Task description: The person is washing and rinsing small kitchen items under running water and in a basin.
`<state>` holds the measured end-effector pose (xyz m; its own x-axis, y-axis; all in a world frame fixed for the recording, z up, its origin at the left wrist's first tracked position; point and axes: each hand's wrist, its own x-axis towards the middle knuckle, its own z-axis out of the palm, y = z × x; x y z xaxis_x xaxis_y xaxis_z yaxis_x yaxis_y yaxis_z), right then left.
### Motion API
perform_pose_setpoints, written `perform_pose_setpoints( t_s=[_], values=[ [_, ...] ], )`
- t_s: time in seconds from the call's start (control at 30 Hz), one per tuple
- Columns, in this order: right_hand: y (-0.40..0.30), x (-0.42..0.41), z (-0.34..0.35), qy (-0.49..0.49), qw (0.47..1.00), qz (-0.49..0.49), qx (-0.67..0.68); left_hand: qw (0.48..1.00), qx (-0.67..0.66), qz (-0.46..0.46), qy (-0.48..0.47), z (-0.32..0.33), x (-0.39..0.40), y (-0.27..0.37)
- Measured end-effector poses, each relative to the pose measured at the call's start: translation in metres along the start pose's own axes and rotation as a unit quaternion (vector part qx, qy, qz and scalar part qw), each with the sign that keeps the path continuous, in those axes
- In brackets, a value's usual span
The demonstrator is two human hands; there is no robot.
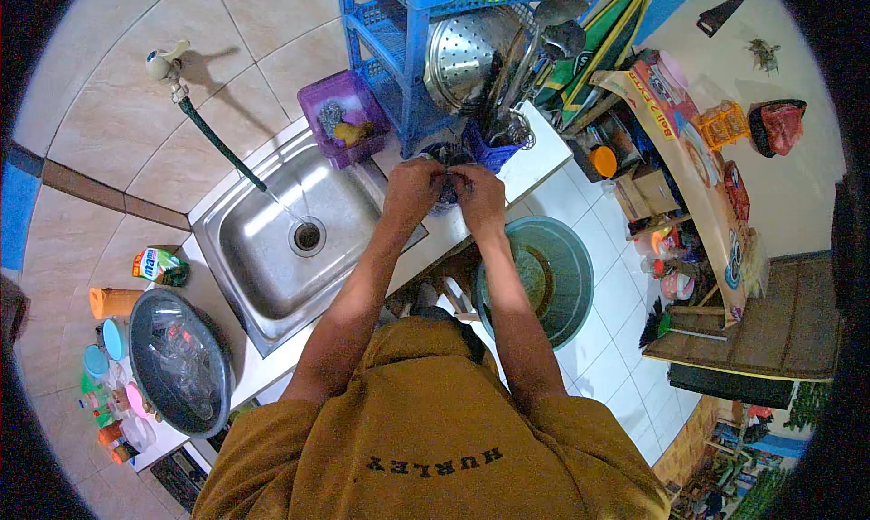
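Observation:
Both hands meet at a dark, shiny item (pixel 446 192) on the counter beside the sink; it looks like a plastic bag, though its kind is hard to tell. The fingers of my left hand (pixel 414 184) pinch its top edge. My right hand (pixel 479 194) grips the same edge from the other side, close against the left. Left of my hands is the stainless steel sink (pixel 299 248), where water runs from a dark green hose (pixel 224 146) towards the drain (pixel 307 237). A purple plastic basket (pixel 343 154) with a sponge (pixel 353 133) and a metal scourer (pixel 332 115) stands behind the sink.
A blue plastic rack (pixel 413 65) holds a perforated metal steamer lid (pixel 462 58). Utensils stand in a blue basket (pixel 491 154). A grey basin (pixel 224 384) of clear plastic or glass items is at the left. On the floor sits a green tub (pixel 578 282), beside crowded shelves (pixel 707 201).

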<state>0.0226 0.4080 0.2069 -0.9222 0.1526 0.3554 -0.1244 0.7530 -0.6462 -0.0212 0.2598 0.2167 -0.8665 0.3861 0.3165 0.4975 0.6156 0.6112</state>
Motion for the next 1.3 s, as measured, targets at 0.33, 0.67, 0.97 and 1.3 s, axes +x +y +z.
perform_pose_setpoints(
  t_s=[0.33, 0.67, 0.97, 1.3],
  values=[
    [-0.007, -0.008, -0.009, 0.003, 1.0, -0.03, -0.006, 0.994, -0.054, 0.022, 0.089, 0.008, -0.011, -0.012],
    [0.009, -0.018, 0.021, 0.061, 0.959, 0.176, 0.215, 0.919, -0.269, -0.282, 0.063, 0.02, -0.033, -0.03],
    [0.028, 0.001, 0.036, 0.112, 0.966, 0.166, 0.164, 0.913, -0.302, -0.261, 0.085, 0.03, -0.006, -0.04],
    [0.013, -0.016, 0.023, 0.143, 0.955, 0.181, 0.187, 0.952, -0.15, -0.223, 0.15, 0.001, -0.019, -0.01]
  ],
)
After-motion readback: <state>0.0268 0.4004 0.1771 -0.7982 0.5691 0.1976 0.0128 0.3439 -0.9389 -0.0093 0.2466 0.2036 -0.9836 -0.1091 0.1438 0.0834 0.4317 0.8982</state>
